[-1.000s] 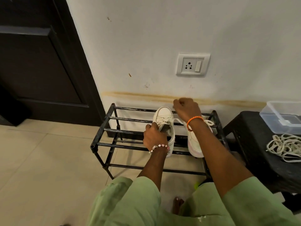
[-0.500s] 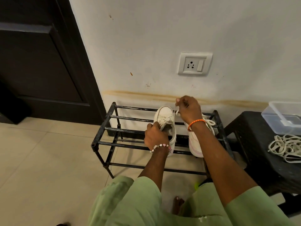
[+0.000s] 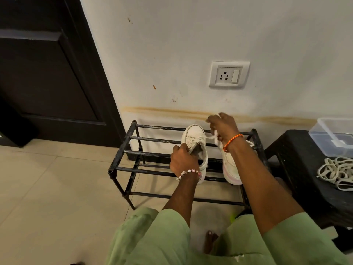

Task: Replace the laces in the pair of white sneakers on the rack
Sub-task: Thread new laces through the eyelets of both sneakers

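Left hand (image 3: pixel 183 161) grips the near collar and tongue of the left sneaker (image 3: pixel 196 148), pinning it on the top bars of the black rack (image 3: pixel 126 152). Good anchor; it should hold there so the shoe doesn't skid across the bars when the lace is pulled. Right sneaker (image 3: pixel 232 167) sits just beside it on the right, mostly hidden by the right forearm, laces untouched as far as I can tell. Further back, right hand (image 3: pixel 221 126) is raised over the toe end, fingers pinched on the old lace (image 3: pixel 211 137), which runs taut from the eyelets up to it. Judging by that, the step is unlacing the first shoe. Best to pull along the eyelet line, one crossing at a time, not yank upward; a snagged aglet would lift the shoe off the rack. Replacement laces (image 3: pixel 336 172) lie coiled on the black stool (image 3: pixel 298 169) at right, with a clear plastic box (image 3: pixel 332 136) behind, near enough to reach.
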{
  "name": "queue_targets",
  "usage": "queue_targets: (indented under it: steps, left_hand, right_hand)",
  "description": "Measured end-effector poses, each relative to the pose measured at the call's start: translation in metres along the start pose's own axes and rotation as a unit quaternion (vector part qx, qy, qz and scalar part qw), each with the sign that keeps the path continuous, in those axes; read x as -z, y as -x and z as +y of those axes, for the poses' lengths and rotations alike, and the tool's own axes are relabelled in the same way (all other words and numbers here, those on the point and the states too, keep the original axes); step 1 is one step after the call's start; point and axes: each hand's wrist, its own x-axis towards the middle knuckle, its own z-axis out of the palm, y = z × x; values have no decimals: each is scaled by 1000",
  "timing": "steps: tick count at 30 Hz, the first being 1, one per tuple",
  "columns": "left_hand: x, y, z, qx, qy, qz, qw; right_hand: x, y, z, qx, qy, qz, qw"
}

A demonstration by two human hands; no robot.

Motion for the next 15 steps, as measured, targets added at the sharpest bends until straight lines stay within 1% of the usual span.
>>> queue_targets:
  steps: [1,2,3,4,5,6,7,9,11,12,13,15]
  left_hand:
    - [-1,0,0,0,-3,2,1000]
    - [-1,-1,0,3,-6,4,1000]
    - [-2,-1,-1,4,-9,6,1000]
    - [-3,-1,-1,6,-9,6,1000]
    - [-3,-1,-1,5,-9,6,1000]
    - [-3,-1,-1,4,-9,4,1000]
    - [-3,-1,-1,2,-9,3,1000]
    - [-2,-1,-1,0,-7,1,1000]
    - [-1,-2,-1,0,-11,-3,1000]
    - [0,-1,0,0,-17,-7,1000]
    - [2,0,2,3,-20,-8,1000]
    - [2,1,4,18,-19,-12,1000]
  right_hand:
    - [0,-2,10,-16,80,-5,997]
    - [0,-2,19,-33,180,-18,983]
    - [2,-3,28,-52,282,-39,957]
    - [2,0,35,-66,360,-65,928]
    - [2,2,41,-65,401,-92,909]
    - [1,3,44,-48,412,-115,902]
    - [0,3,45,-26,402,-133,905]
    - [1,3,45,5,331,-140,933]
    - [4,1,45,4,236,-116,965]
    - [6,0,45,-2,200,-104,974]
    - [7,1,46,-5,188,-98,977]
    - [8,1,49,1,220,-94,971]
